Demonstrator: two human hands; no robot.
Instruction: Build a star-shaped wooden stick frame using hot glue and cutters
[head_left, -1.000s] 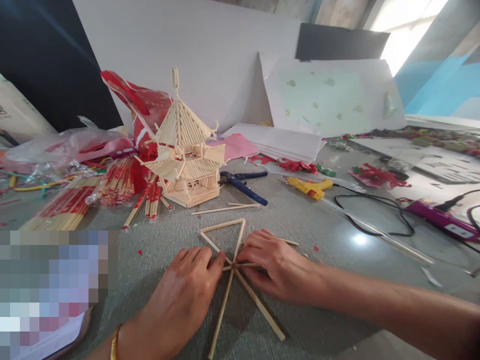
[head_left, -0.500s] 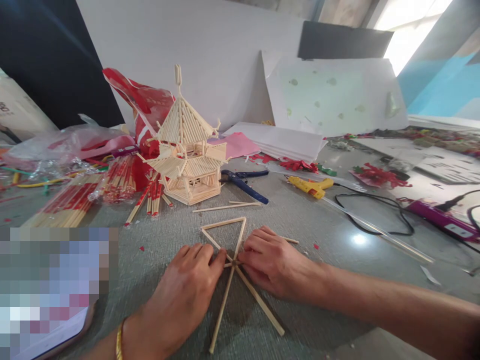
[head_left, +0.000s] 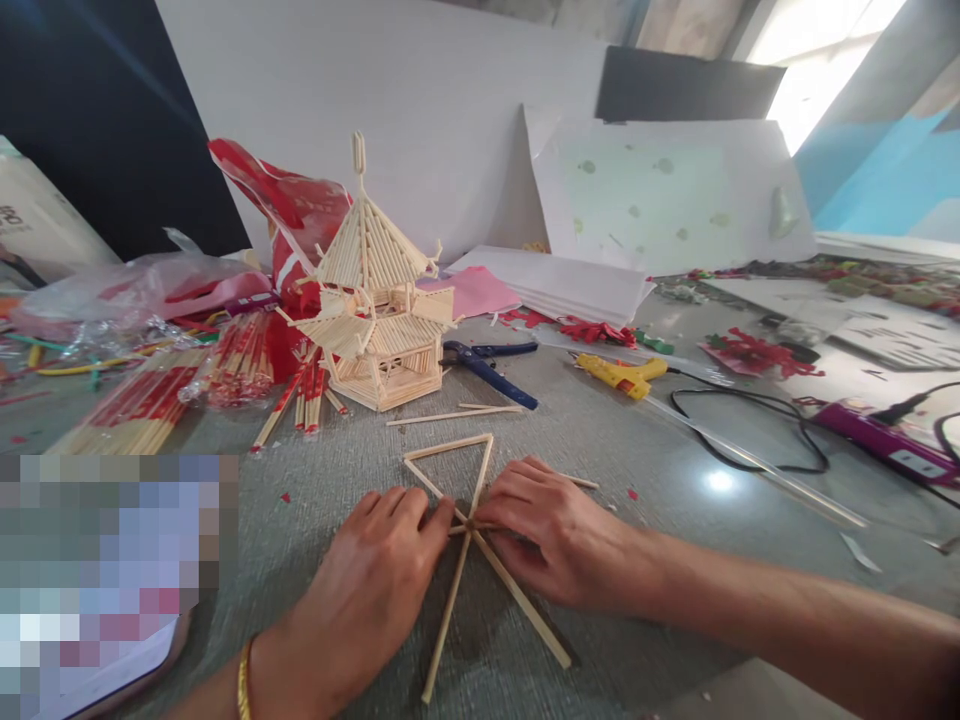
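Note:
A spoked frame of thin wooden sticks (head_left: 521, 600) lies on the grey table, its sticks meeting at a small hub. At the far side a cross stick (head_left: 448, 447) joins two spokes into a triangle. My left hand (head_left: 394, 565) is closed on the left side of the frame, thumb and fingertips close by the hub. From the right, my right hand (head_left: 559, 530) pinches the frame beside the same hub, its fingers curled over a spoke. Both hands hide parts of the side spokes. Two bare spokes stretch toward me.
Behind the frame stands a stick pagoda model (head_left: 382, 340), with blue-handled pliers (head_left: 491, 370) beside it. A yellow glue gun (head_left: 619, 373) with a cord lies right, near a purple power strip (head_left: 885, 440). Bundled sticks (head_left: 142, 400) lie left, above a phone (head_left: 161, 650).
Hardly anything differs. Both hands keep their hold near the hub, and the right fingers have shifted slightly. The whole view has moved by a few pixels.

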